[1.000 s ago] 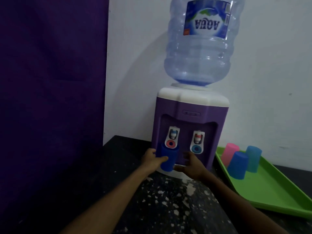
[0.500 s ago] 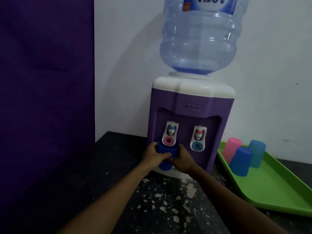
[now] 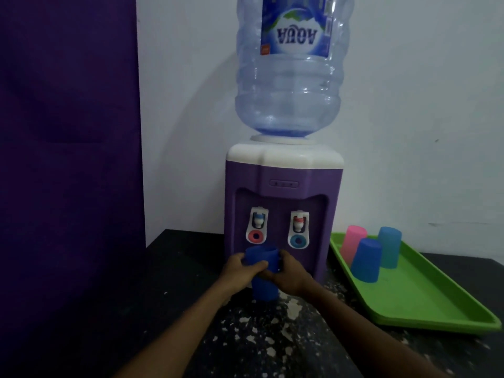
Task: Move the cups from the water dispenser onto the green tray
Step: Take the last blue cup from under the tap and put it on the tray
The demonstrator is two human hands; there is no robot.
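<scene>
Both hands, left (image 3: 241,268) and right (image 3: 286,274), clasp the blue cup (image 3: 263,271): light, rigid plastic; grip mid-wall

A home corner: tabletop water dispenser (image 3: 281,214), plastic cups on green tray (image 3: 425,304), speckled counter (image 3: 272,345).

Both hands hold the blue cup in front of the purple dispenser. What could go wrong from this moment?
1. The dark blue plastic cup sits just below the left tap, so lifting it straight up may knock the tap.
2. The green plastic tray already carries three upturned cups near its back corner; a careless placement could topple them.
3. If the cup holds water, which I cannot see, it may spill in transit.
</scene>
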